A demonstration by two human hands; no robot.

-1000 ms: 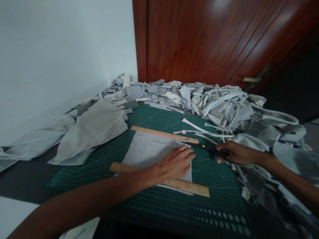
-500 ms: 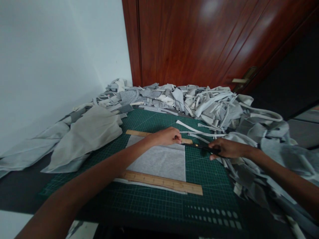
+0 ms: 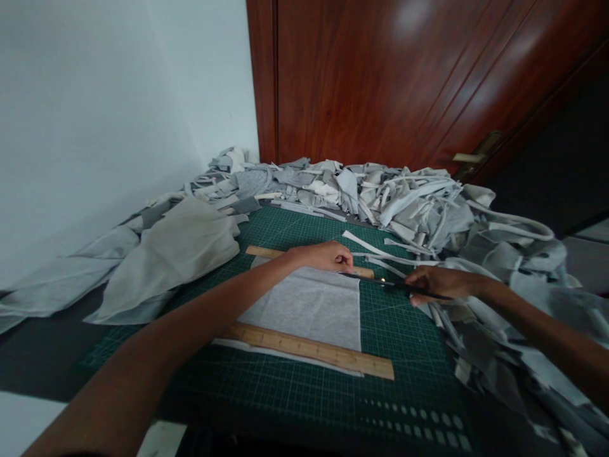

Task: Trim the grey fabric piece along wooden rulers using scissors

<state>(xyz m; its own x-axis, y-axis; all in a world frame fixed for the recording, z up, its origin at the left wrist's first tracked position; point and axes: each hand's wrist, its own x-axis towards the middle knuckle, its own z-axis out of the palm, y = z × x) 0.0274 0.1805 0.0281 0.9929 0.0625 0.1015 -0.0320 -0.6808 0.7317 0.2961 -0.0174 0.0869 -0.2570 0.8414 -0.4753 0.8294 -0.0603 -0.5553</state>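
A light grey piece of fabric [image 3: 309,304] lies on a green cutting mat [image 3: 399,336]. My left hand [image 3: 330,256] is closed at the fabric's far edge, thumb and fingers pinched together on it. In my right hand [image 3: 435,282] is a pair of dark scissors [image 3: 383,282], its blades pointing left toward my left fingertips along that edge. One wooden ruler [image 3: 364,273] lies at the far edge, partly hidden by my left hand. Another wooden ruler [image 3: 309,347] rests across the fabric's near end. How far the blades are parted is hard to see.
Thin cut strips [image 3: 366,246] lie beyond the scissors. A long heap of grey and white scraps [image 3: 423,209] lines the back and right side. Larger cloth pieces [image 3: 176,254] are piled at the left. Behind stand a white wall and a brown wooden door [image 3: 352,82].
The whole view has shifted slightly. The scissors' handles look flatter and more stretched out in my right hand. My left hand keeps its place at the fabric's far edge.
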